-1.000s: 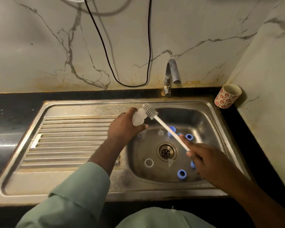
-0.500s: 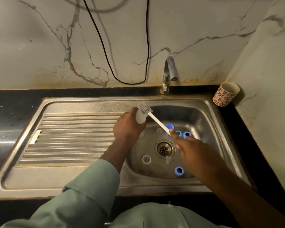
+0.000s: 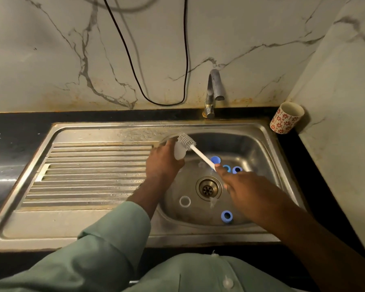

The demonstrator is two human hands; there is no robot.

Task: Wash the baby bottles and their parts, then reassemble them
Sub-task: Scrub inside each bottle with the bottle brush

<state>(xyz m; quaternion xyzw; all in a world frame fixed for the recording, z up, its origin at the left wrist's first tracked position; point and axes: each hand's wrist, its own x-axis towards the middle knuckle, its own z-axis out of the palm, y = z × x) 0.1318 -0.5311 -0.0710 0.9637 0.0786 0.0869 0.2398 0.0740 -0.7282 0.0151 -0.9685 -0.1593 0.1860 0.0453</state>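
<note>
One head-worn, wide-angle camera is looking forward and steeply down from above the near edge of the sink (image 3: 105,131), standing close over it. It is facing the marble wall (image 3: 51,60) behind, taking in the table (image 3: 13,131) up to its right corner.

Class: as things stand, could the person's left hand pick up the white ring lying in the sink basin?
Probably not yet. The left hand grips a bottle, so it is occupied. The white ring lies uncovered on the basin floor just below that forearm, with nothing in the way.
</note>
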